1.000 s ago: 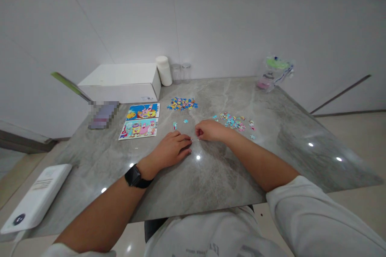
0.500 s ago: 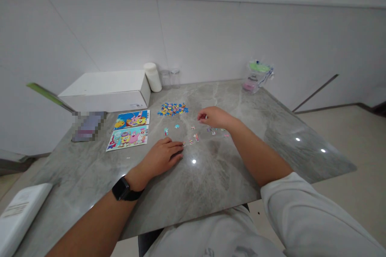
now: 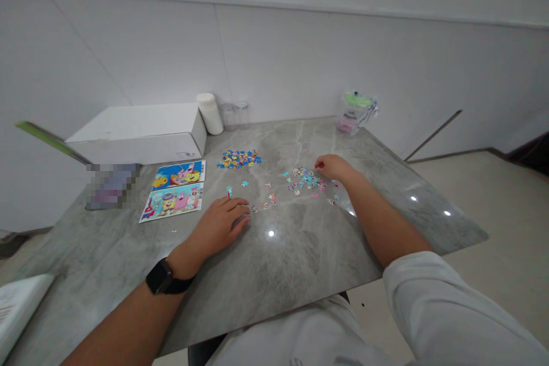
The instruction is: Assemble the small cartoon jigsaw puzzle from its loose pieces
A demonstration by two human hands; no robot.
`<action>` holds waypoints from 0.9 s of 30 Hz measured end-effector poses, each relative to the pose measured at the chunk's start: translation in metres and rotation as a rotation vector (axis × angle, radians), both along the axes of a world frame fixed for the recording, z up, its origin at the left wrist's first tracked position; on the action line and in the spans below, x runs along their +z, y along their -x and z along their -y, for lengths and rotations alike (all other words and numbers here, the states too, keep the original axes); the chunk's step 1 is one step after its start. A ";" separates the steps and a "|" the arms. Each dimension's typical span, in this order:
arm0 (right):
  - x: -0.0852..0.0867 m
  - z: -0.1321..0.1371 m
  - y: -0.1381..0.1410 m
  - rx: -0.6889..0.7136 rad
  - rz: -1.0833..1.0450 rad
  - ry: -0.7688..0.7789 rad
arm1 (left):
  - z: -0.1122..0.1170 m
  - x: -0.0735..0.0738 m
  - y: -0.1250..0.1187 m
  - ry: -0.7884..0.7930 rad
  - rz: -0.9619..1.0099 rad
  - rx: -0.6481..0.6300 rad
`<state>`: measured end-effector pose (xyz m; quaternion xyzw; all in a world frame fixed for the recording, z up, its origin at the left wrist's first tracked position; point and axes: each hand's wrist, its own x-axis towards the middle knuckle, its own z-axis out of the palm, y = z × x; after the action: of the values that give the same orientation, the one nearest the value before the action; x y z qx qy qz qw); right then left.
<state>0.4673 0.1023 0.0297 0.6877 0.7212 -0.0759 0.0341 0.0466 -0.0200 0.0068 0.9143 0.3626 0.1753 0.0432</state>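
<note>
A white book-like slab [image 3: 19,311] is poking in at the lower left edge of the grey marble worktop [image 3: 300,263]. Farther back, a blurred flat object [image 3: 111,186] is lying in front of a long white box [image 3: 137,132], and a white cylinder [image 3: 210,114] and two clear jars [image 3: 235,115] are standing by the wall just beside the box's right end. Two cartoon picture cards [image 3: 174,189] are lying side by side in front of the box.

The left hand [image 3: 218,224], with a black watch [image 3: 162,278] on its wrist, is resting palm down on the worktop with fingers loosely spread, grasping nothing; a few loose puzzle pieces [image 3: 263,204] are lying just off its fingertips. Behind them a heap of blue and yellow pieces [image 3: 238,158] is sitting apart.

To the right, a scatter of pale blue and pink pieces [image 3: 306,178] is spreading across the middle. The right hand [image 3: 332,167] is reaching to the far right edge of that scatter, fingers curled down onto the pieces; whether it is pinching one I cannot tell. A clear bag holding green and pink things [image 3: 355,111] is standing at the back right corner, well apart.
</note>
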 end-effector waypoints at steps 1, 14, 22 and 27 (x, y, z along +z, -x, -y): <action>-0.006 0.000 0.000 0.005 -0.009 -0.005 | 0.000 0.000 0.000 -0.005 0.007 0.002; -0.025 0.003 -0.010 0.017 -0.142 -0.060 | -0.002 0.004 0.000 0.010 0.106 0.027; -0.026 0.007 -0.011 0.064 -0.167 -0.068 | -0.002 0.004 0.000 0.060 0.149 0.046; -0.021 0.008 -0.016 -0.009 -0.270 -0.057 | -0.002 0.004 0.000 0.067 0.163 0.055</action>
<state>0.4835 0.0940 0.0091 0.6751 0.7181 -0.1473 -0.0829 0.0471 -0.0183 0.0106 0.8848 0.3884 0.2380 0.0980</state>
